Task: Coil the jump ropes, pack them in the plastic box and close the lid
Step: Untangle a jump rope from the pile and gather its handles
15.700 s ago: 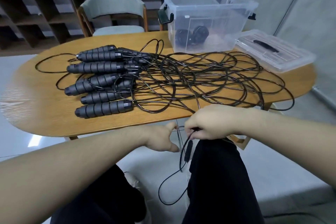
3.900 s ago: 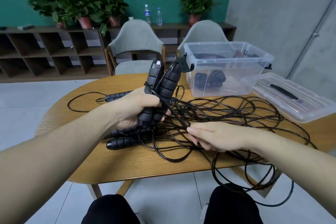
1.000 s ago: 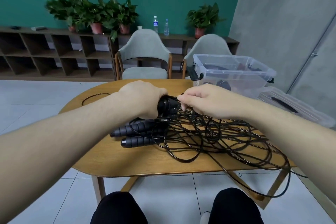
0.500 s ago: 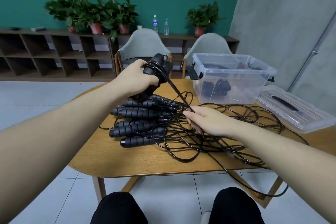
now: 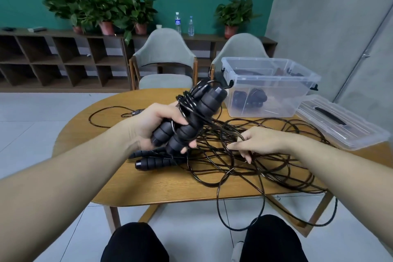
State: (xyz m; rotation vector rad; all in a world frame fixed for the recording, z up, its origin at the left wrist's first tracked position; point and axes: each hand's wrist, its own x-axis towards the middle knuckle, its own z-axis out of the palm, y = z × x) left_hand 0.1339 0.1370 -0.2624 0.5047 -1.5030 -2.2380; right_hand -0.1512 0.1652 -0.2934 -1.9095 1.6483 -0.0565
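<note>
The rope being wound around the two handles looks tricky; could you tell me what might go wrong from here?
The cord the right hand feeds runs through the tangled pile, so it may snag or drag other ropes along. Loops hanging over the table edge could pull more cord down. Turns on the pair of handles gripped by the left hand look loose and might slip.

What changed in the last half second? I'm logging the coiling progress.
The left hand has tilted its pair of rope handles lower, with cord loops wrapped round them. The right hand has slid right along the tangled cords. The plastic box, lid and table are unchanged.
</note>
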